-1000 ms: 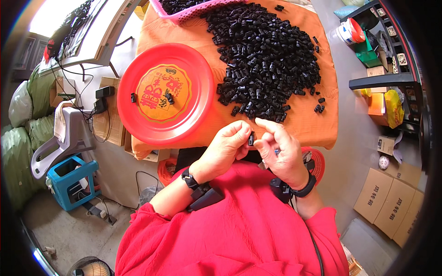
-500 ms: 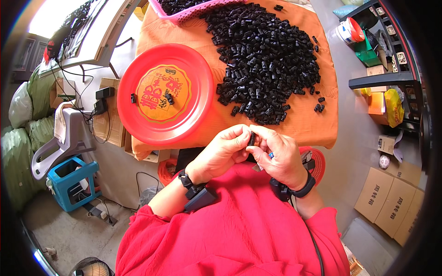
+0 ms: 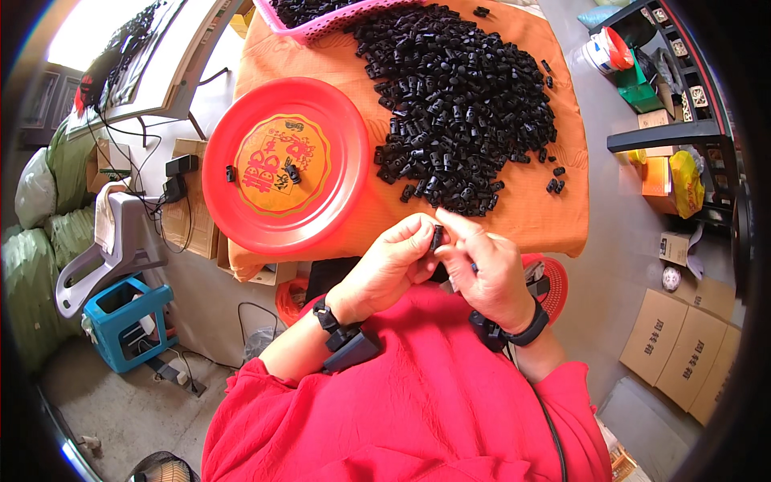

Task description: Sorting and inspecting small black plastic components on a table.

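Just beyond the near edge of the orange-covered table, my left hand [image 3: 395, 259] pinches a small black plastic piece, which looks like a cord lock [image 3: 437, 238], between thumb and fingers. My right hand [image 3: 487, 275] is closed beside it, its thumb against the piece and its index finger reaching over the top. A bit of something blue shows among the right fingers, too covered to name. A big heap of similar black cord locks [image 3: 458, 112] lies ahead. On the left, a round red tray [image 3: 337, 201] holds two more.
A pink basket [image 3: 321, 28] of black pieces stands at the far edge of the orange cloth [image 3: 546, 225]. Stray pieces lie right of the heap. A blue stool [image 3: 128, 317] and grey chair [image 3: 120, 233] are at left. Cardboard boxes [image 3: 675, 345] and a dark shelf [image 3: 666, 140] are at right.
My right fingers have shifted slightly on the piece, the index finger now straighter and raised. The left hand still grips it, a little higher. Tray and heap stay put.
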The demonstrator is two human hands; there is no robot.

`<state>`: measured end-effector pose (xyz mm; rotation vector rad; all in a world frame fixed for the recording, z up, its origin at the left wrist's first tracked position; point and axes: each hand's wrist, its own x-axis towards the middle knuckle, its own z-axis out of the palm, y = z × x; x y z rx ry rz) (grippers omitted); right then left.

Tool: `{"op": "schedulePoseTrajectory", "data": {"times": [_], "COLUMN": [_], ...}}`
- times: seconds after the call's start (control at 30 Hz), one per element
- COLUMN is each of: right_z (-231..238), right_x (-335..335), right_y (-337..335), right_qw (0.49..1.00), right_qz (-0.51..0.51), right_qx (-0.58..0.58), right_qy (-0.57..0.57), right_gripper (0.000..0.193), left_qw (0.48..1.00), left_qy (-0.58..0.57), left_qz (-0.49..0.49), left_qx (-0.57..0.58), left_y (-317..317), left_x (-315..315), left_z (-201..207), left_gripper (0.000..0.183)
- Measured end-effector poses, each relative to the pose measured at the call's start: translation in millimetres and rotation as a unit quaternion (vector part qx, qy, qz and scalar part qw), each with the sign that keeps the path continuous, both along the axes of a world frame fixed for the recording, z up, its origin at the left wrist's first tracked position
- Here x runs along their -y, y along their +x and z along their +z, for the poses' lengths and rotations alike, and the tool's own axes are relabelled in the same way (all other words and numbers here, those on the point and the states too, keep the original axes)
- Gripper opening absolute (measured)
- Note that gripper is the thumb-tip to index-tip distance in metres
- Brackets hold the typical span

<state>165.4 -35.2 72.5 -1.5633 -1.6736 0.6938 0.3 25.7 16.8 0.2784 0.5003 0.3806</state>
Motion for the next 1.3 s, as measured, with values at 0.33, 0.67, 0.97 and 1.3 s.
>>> {"op": "schedulePoseTrajectory", "data": {"times": [0.33,0.67,0.97,1.3], "right_z": [-11,-14,-12,-19], "right_x": [-8,-8,-9,-8], "right_y": [-10,-17,-19,-22], "right_qw": [0.99,0.988,0.986,0.984], "right_qz": [-0.124,-0.136,-0.144,-0.159], "right_qx": [0.067,0.074,0.076,0.065], "right_qy": [0.002,-0.019,-0.019,-0.047], "right_gripper": [0.034,0.027,0.029,0.028], "left_qw": [0.998,0.997,0.996,0.995], "left_qy": [0.06,0.059,0.066,0.05], "left_qz": [0.018,0.031,0.042,0.05], "left_qx": [-0.028,-0.025,-0.035,-0.064], "left_y": [2,2,5,6], "left_x": [4,7,9,12], "left_z": [6,4,5,2], "left_gripper": [0.017,0.017,0.016,0.016]}}
